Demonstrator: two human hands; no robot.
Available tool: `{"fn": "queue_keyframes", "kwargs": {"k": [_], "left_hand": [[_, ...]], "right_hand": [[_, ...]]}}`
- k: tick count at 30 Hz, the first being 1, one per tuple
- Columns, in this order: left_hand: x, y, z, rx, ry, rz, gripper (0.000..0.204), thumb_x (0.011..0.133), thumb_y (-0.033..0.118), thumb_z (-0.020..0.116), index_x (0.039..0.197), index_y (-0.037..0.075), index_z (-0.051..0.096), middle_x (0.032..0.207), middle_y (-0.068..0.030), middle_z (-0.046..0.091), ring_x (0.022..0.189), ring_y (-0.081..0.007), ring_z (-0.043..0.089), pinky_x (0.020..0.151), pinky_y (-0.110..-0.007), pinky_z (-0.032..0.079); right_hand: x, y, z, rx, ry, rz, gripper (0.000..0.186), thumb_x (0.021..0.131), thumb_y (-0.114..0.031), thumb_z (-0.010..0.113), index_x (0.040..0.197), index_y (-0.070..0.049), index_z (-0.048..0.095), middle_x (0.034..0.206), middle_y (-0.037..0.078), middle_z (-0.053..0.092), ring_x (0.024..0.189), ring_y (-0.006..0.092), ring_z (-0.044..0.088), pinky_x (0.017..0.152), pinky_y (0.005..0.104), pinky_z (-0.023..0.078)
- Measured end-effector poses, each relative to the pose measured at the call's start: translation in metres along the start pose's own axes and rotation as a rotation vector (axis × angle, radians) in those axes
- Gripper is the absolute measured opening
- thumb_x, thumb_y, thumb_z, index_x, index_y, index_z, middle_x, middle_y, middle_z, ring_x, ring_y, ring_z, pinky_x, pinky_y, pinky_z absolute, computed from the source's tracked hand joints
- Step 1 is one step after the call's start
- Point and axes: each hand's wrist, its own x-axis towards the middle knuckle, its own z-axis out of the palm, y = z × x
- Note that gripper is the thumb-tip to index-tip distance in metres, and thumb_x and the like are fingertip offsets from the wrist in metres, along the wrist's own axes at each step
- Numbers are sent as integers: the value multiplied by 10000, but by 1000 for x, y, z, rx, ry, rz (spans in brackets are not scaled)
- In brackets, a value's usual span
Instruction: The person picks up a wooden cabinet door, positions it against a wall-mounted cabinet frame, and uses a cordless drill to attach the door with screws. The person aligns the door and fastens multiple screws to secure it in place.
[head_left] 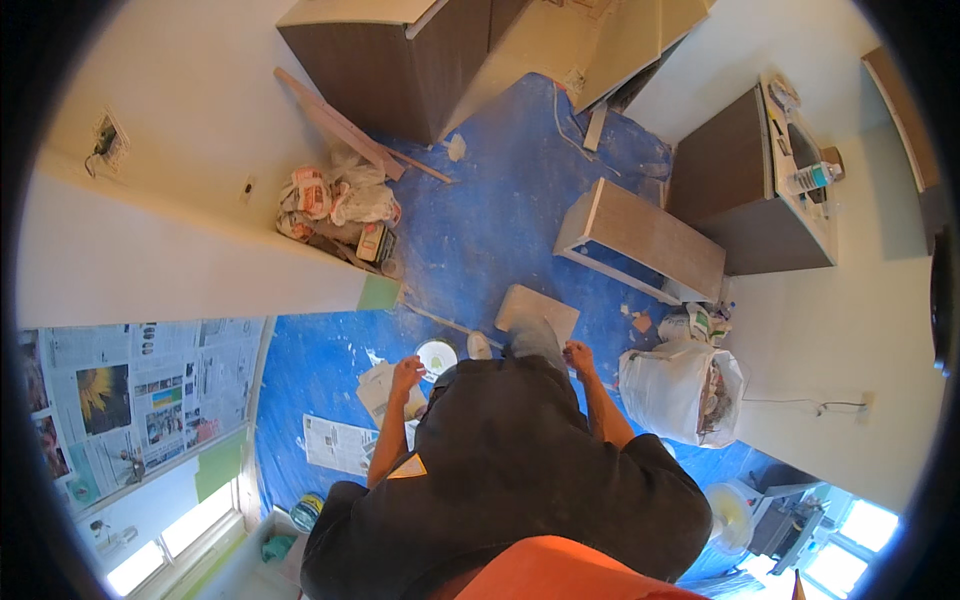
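Note:
My left hand [408,373] hangs beside my body with loosely bent fingers, slightly apart, and holds nothing that I can see. Close to it on the floor is a round white bucket or lid [437,358]. On the other side my right hand [578,356] is held out at hip height, its fingers loosely curled and no object visible in it. Ahead of my grey trouser leg [536,338], a flat light-brown board [540,303] lies on the floor, partly hidden by the leg. A pale shoe [480,346] shows between the bucket and the leg.
Blue sheeting [470,220] covers the floor. A cabinet box [645,240] lies on its side ahead right, near a standing cabinet [720,180]. Full white rubbish bag [680,392] sits at right. Bags and debris [340,210] and planks [335,120] lean by the left wall. Newspaper [340,443] lies left.

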Motion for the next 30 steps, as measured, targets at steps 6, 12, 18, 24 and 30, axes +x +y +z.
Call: {"fn": "queue_keyframes", "kwargs": {"k": [6,12,18,24,30], "left_hand": [[13,30,7,-127,83,128,352,972,307,576,1208,48,608,1019,-84,676,844,-169,683,668,-270,503],[22,39,32,-220,112,163,382,948,296,610,1220,26,600,1000,-73,662,845,-168,680,675,-276,501],[75,85,59,-192,131,90,356,945,274,596,1193,18,602,974,-81,656,820,-161,668,679,-286,497],[184,223,95,-48,65,31,345,963,298,593,1175,26,608,943,-58,655,784,-154,652,649,-273,493],[328,467,143,42,3,244,344,987,305,576,1204,39,603,970,-51,650,849,-143,651,679,-262,496]], "right_hand": [[-8,-15,9,-534,-77,-134,265,938,-290,600,920,-43,694,737,40,650,666,149,582,582,329,469],[67,-13,31,-624,-286,-333,283,943,-307,593,898,-46,691,721,38,638,665,146,570,581,334,463],[199,-61,68,-319,-375,-307,303,949,-324,585,877,-48,688,706,35,626,663,142,559,581,339,458],[328,-182,69,-532,-294,-147,377,960,-387,537,995,-52,705,871,81,685,872,218,613,800,386,488],[416,-412,89,-55,-169,-8,248,955,-234,529,1072,-61,662,846,76,678,760,170,641,653,313,515]]}}
